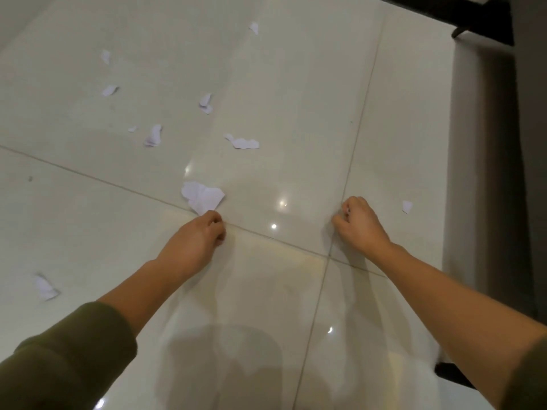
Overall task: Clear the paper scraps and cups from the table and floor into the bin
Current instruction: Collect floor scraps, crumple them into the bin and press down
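Step in hand: gathering floor litter. Left hand (195, 235) pinches corner of crumpled paper scrap (202, 198), white, creased, ragged-edged. Right hand (359, 223) curled; contents cannot tell. Small torn scrap (407, 206) near it on glossy tiled floor (296, 84). Next, likely: fingertip pinches for thin flat bits. Bin unseen.

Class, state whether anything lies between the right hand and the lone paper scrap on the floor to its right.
Nothing visible does: only bare tile separates the right hand from the lone scrap.
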`<state>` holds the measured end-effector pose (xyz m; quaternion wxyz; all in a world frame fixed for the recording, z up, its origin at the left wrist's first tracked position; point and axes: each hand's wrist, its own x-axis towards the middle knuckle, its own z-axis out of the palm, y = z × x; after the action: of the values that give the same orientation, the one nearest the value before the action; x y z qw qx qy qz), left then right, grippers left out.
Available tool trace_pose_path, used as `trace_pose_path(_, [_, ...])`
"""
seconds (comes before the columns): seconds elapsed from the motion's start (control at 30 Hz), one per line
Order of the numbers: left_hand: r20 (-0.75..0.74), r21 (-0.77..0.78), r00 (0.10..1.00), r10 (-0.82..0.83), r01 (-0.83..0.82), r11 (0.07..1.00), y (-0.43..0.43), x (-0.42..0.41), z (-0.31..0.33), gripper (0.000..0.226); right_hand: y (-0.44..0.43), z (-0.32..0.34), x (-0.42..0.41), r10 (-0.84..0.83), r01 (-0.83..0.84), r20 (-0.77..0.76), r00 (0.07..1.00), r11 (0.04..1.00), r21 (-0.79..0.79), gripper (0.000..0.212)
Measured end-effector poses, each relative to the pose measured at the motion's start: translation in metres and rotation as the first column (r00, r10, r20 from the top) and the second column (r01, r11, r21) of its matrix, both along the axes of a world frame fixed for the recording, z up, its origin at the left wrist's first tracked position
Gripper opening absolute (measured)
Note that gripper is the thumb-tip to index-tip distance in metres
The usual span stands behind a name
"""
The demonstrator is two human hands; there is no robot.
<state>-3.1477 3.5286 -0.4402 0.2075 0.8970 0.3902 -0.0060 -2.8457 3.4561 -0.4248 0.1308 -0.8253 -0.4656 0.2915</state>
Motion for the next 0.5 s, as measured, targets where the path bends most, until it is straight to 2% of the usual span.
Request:
trace_pose_path(0.1, [-0.035, -0.007, 0.999, -0.012, 0.012, 1.000, -0.003, 0.001, -0.002, 0.028, -0.005, -0.004, 0.013, -0.108, 0.101, 0.044, 0.993, 0.985, 0.142, 0.036])
trace_pose_path(0.2, [0.021, -0.028, 0.991, 0.135, -0.135, 0.990, 0.000, 0.004, -0.003, 0.014, -0.007, -0.003, 0.033, -0.392, 0.391, -0.044, 0.919, 0.893, 0.221, 0.021])
trace_pose_path(0.23, [0.042, -0.042, 0.977, 0.209, -0.207, 0.977, 0.002, 0.006, -0.001, 0.018, -0.008, -0.004, 0.042, -0.486, 0.487, -0.063, 0.872, 0.846, 0.215, 0.022])
trace_pose_path(0.3, [0.087, -0.063, 0.938, 0.335, -0.330, 0.942, 0.012, 0.009, 0.008, 0.030, -0.012, -0.009, 0.062, -0.625, 0.620, -0.022, 0.780, 0.769, 0.154, 0.046])
trace_pose_path(0.37, [0.072, -0.120, 0.892, 0.447, -0.437, 0.891, 0.024, 0.008, 0.016, 0.043, -0.017, -0.015, 0.077, -0.671, 0.667, 0.071, 0.738, 0.741, 0.072, 0.056])
trace_pose_path(0.43, [-0.004, -0.221, 0.848, 0.530, -0.517, 0.827, 0.037, 0.004, 0.020, 0.055, -0.021, -0.021, 0.086, -0.656, 0.660, 0.108, 0.747, 0.751, 0.002, 0.048])
trace_pose_path(0.5, [-0.051, -0.272, 0.843, 0.535, -0.528, 0.805, 0.048, 0.001, 0.020, 0.061, -0.021, -0.022, 0.088, -0.633, 0.639, 0.115, 0.765, 0.769, -0.017, 0.038])
